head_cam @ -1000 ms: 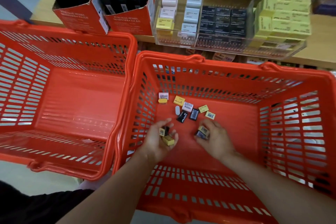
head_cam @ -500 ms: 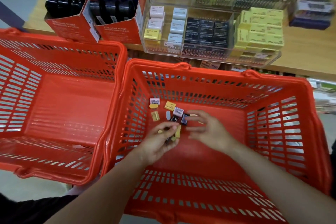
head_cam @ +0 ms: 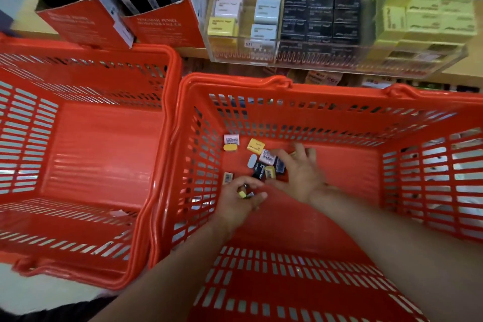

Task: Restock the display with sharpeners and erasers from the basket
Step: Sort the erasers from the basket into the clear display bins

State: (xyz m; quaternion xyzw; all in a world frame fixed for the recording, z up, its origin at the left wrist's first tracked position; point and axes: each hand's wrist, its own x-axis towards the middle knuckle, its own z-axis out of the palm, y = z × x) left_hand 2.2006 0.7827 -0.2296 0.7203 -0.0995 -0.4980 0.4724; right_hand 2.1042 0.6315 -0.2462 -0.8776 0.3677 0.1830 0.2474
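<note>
Both my hands are down inside the right orange basket [head_cam: 407, 102]. My left hand [head_cam: 239, 200] is curled around a few small erasers, yellow and black. My right hand [head_cam: 300, 175] lies with fingers spread over the far end of a loose pile of erasers and sharpeners [head_cam: 264, 165] on the basket floor, touching them. A pink eraser [head_cam: 231, 139], a yellow eraser [head_cam: 255, 145] and a barcoded piece [head_cam: 228, 178] lie apart from the pile. The clear display case [head_cam: 287, 57] with white, black and yellow erasers stands on the shelf behind.
An orange basket [head_cam: 162, 91] with nothing in it sits to the left, touching the right one. Two red cardboard boxes [head_cam: 146, 26] of dark sharpeners stand on the wooden shelf, left of the display case.
My right hand has opened and spread over the pile, further back in the basket. The left hand has curled tighter round its erasers. The camera has moved closer.
</note>
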